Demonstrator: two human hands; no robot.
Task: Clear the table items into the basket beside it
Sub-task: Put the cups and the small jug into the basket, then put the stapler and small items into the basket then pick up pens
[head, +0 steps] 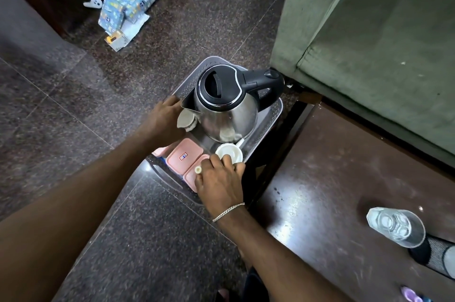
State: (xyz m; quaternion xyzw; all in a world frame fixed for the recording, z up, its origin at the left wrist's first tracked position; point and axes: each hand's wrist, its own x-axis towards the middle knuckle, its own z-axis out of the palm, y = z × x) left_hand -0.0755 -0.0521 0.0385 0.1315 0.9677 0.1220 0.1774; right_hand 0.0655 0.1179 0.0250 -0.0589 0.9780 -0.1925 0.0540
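Note:
A clear plastic basket (pixel 275 116) stands on the floor against the left end of the dark wooden table (pixel 344 173). In it are a steel kettle (pixel 229 114) with a black lid and handle, pink lidded boxes (pixel 184 157), a white cup (pixel 230 152) and a tilted beige cup (pixel 186 119). My left hand (pixel 163 117) reaches in at the basket's left side and grips the beige cup beside the kettle's spout. My right hand (pixel 219 179) lies over the near pink box, its fingers closed on the white cup's rim. A clear drinking glass (pixel 396 225) stands on the table at the right.
A black mesh object (pixel 437 256) lies next to the glass on the table. A green sofa (pixel 369 38) stands behind the table and touches the basket's far corner. Blue patterned boxes and papers (pixel 125 8) lie on the dark granite floor at the far left.

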